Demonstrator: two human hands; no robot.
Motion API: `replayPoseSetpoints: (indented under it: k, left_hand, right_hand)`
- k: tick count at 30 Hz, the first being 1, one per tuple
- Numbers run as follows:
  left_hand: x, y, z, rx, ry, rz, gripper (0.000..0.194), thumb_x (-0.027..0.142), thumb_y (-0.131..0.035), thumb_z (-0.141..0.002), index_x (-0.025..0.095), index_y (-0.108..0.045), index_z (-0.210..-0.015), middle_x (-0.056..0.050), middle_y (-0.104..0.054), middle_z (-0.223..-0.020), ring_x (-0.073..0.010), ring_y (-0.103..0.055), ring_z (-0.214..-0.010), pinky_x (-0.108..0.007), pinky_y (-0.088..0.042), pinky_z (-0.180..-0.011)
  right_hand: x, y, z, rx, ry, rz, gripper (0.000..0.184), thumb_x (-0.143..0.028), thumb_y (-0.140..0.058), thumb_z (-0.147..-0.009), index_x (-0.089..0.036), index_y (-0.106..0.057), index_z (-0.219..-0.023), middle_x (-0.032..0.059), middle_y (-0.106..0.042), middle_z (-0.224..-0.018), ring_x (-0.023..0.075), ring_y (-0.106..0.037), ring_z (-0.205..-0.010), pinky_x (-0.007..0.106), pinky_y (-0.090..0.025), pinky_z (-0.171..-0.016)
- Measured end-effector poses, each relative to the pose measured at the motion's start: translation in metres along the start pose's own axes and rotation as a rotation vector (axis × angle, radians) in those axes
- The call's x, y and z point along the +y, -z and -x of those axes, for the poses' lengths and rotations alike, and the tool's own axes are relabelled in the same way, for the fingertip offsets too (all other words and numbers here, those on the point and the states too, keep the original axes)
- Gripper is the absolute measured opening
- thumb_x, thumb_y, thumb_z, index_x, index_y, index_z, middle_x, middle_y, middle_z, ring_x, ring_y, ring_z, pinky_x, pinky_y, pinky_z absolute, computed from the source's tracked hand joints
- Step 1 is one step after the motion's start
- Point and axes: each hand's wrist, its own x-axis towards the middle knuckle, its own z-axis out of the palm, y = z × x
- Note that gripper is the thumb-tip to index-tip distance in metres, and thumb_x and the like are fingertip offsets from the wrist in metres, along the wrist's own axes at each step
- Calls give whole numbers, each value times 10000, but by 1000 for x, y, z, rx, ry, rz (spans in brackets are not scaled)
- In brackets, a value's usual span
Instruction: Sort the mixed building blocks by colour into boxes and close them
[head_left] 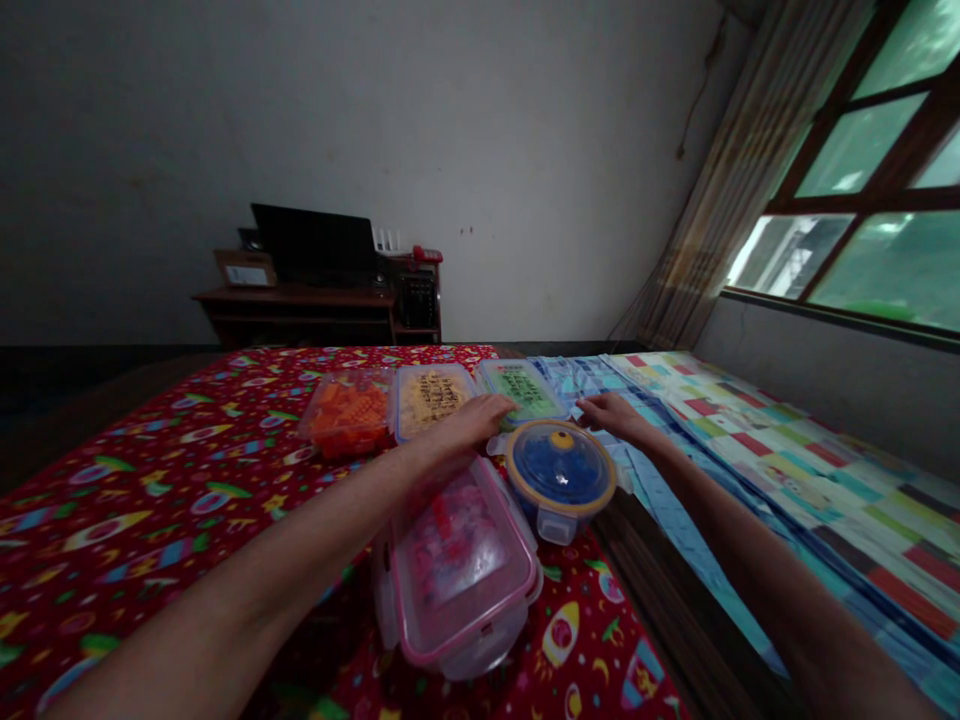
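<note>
A rectangular clear food container with green contents and dark lettering on its lid lies between my two hands. My left hand is closed at its front left edge, its fingertips partly hidden. At its right corner, my right hand has thumb and fingers pinched at a small clear clip. Just in front of both hands sits a round blue container with an orange-rimmed clear lid. Nearer to me, below my left forearm, is a pink-rimmed container with pink contents.
To the left stand a container of orange pieces and a yellowish one with lettering. Beneath them is a red patterned cloth. A patchwork sheet spreads right. A desk with a monitor stands at the wall.
</note>
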Motion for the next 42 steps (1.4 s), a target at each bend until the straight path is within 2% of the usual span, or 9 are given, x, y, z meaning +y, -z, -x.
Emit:
replayPoseSetpoints:
  k: [3, 6, 9, 14, 22, 26, 35, 38, 42]
  left_hand:
    - [1, 0, -1, -7, 87, 10, 488, 74, -499, -709, 179, -614, -1172, -82, -622, -1215, -245, -543, -1120, -337, -403, -984]
    - [0, -4, 5, 75, 130, 100, 479, 71, -483, -710, 169, -628, -1156, -85, -638, -1183, -248, -557, -1099, -341, -415, -977]
    - [-3, -8, 12, 169, 100, 171, 459, 81, -486, -709, 184, -641, -1128, -63, -643, -1171, -233, -544, -1119, -334, -405, -999]
    - [-3, -10, 19, 201, 93, 122, 401, 103, -494, -721, 178, -650, -1082, -58, -646, -1140, -213, -562, -1086, -333, -435, -975]
    - [-6, -13, 22, 323, 114, 104, 362, 140, -494, -761, 171, -635, -1093, -65, -628, -1143, -198, -557, -1074, -312, -437, -967]
    - [-9, -13, 18, 282, 90, 72, 324, 148, -512, -744, 163, -657, -1033, -71, -657, -1055, -201, -570, -1033, -315, -442, -944]
    - [-16, -5, 21, 104, -5, 2, 196, 177, -486, -756, 157, -672, -813, -21, -649, -765, -160, -579, -817, -228, -456, -744]
    - [-16, -6, 18, 133, -11, -58, 203, 159, -487, -768, 158, -665, -864, -39, -642, -853, -162, -565, -861, -241, -454, -775]
    - [-9, -6, 6, 131, -24, -255, 211, 200, -460, -845, 137, -653, -903, -101, -618, -994, -193, -547, -953, -298, -446, -851]
  right_hand:
    - [-2, -11, -25, 98, -154, -50, 311, -311, -488, -880, -102, -647, -715, 44, -586, -562, 117, -552, -559, 194, -438, -537]
    - [-4, -26, -45, 59, -177, -77, 240, -251, -535, -848, -78, -646, -724, 31, -570, -545, 110, -548, -532, 195, -444, -520]
    - [-3, -34, -59, 73, -176, -66, 111, -144, -607, -762, -58, -669, -796, 35, -607, -601, 119, -579, -587, 186, -449, -538]
    - [-2, -30, -64, 91, -161, -46, 314, -155, -611, -759, -65, -644, -1057, 48, -671, -773, 131, -634, -700, 173, -479, -581]
    - [-14, -27, -55, 26, -164, 58, 124, -177, -639, -754, -87, -697, -815, 37, -672, -686, 100, -602, -525, 156, -461, -493]
    - [-22, -29, -55, 30, -178, 138, 160, -187, -668, -733, -75, -694, -845, 58, -678, -706, 109, -606, -526, 156, -451, -478]
    - [-26, -32, -60, 37, -186, 248, 425, -230, -654, -754, -56, -610, -1139, 134, -678, -971, 159, -653, -697, 173, -464, -519]
    - [-28, -32, -57, 13, -184, 262, 415, -248, -650, -765, -61, -617, -1134, 124, -686, -934, 158, -653, -685, 179, -465, -531]
    - [-31, -33, -54, -4, -183, 295, 297, -262, -645, -781, -53, -680, -989, 105, -691, -809, 158, -641, -636, 197, -456, -543]
